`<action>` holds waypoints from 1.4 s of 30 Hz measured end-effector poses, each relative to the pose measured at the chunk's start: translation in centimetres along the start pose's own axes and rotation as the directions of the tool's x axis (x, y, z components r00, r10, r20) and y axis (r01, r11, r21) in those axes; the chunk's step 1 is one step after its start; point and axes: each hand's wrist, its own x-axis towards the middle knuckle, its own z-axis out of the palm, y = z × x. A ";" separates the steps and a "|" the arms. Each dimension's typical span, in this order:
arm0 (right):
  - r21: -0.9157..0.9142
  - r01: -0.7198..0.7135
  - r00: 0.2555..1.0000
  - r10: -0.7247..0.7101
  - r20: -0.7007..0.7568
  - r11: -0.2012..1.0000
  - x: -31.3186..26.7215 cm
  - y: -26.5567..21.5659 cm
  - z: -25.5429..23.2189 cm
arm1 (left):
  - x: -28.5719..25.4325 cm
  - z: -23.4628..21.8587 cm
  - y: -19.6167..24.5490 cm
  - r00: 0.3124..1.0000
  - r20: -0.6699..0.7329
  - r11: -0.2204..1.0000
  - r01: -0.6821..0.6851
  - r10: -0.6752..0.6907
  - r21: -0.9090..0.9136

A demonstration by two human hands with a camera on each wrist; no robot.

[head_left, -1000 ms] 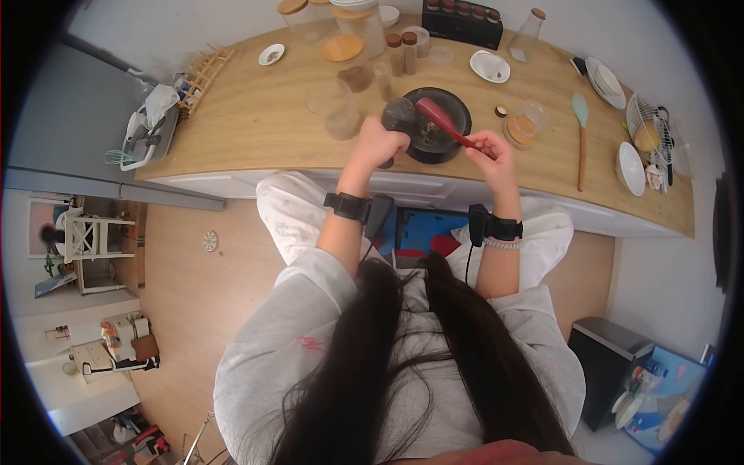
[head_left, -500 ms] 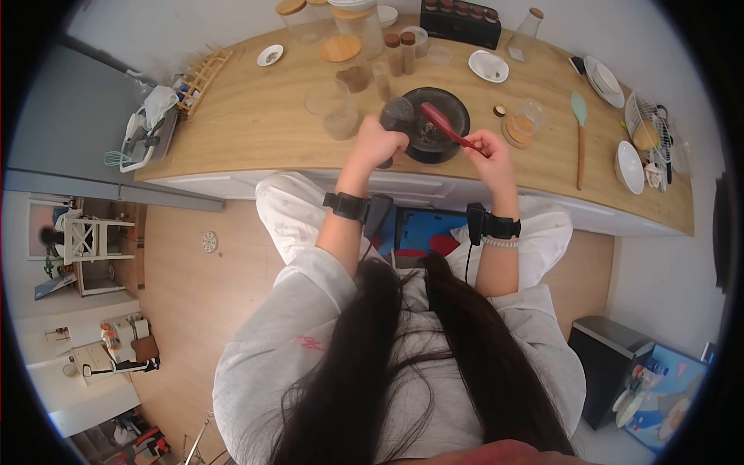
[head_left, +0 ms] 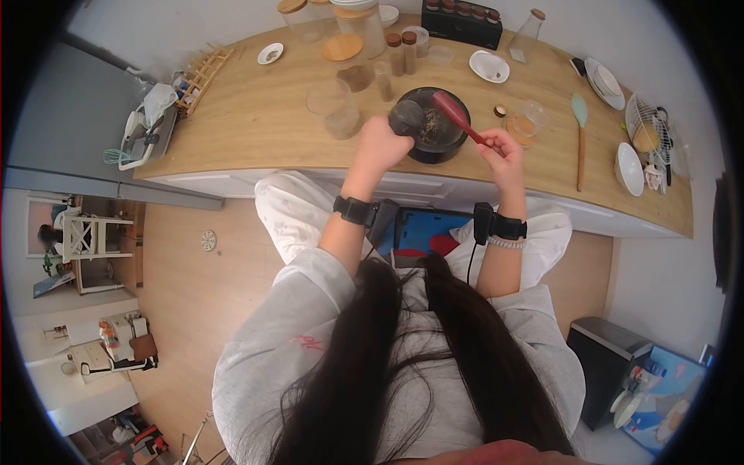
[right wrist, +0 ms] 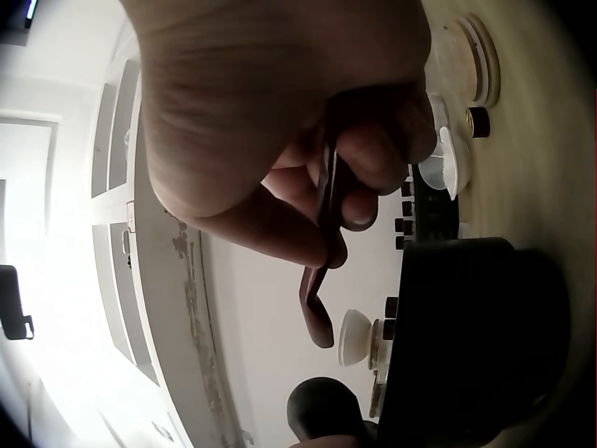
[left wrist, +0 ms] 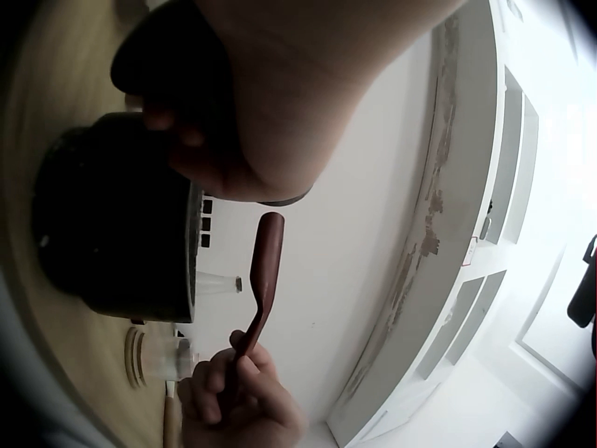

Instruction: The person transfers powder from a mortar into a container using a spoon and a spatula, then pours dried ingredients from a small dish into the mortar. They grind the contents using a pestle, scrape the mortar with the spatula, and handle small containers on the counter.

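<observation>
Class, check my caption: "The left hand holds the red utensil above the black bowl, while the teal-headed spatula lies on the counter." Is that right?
The hand is wrong: the head view shows the right hand holding the red utensil above the black bowl, while the teal-headed spatula lies on the counter.

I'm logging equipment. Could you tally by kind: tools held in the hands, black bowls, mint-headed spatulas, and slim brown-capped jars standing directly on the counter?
Held: 2 (red utensil, dark round-ended tool)
Black bowl: 1
Mint-headed spatula: 1
Slim brown-capped jars: 2
Total: 6
</observation>
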 end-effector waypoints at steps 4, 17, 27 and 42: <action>0.035 0.012 1.000 -0.012 -0.006 0.999 -0.1 -0.3 -0.2 | -0.7 -0.1 1.8 0.999 -0.050 0.964 0.035 -0.022 0.263; 0.052 0.031 0.999 -0.033 0.041 0.998 -0.8 -3.0 0.2 | -3.4 1.1 1.2 0.998 -0.065 0.864 0.011 0.025 0.504; -0.195 0.008 0.998 -0.021 -0.064 0.981 -0.5 -2.6 1.6 | -4.1 0.9 1.5 1.000 -0.001 0.886 0.026 -0.029 0.463; -0.183 -0.013 1.000 0.014 0.005 0.983 -0.6 -2.9 2.0 | -3.5 1.5 -0.1 0.996 -0.019 0.943 0.088 -0.087 0.321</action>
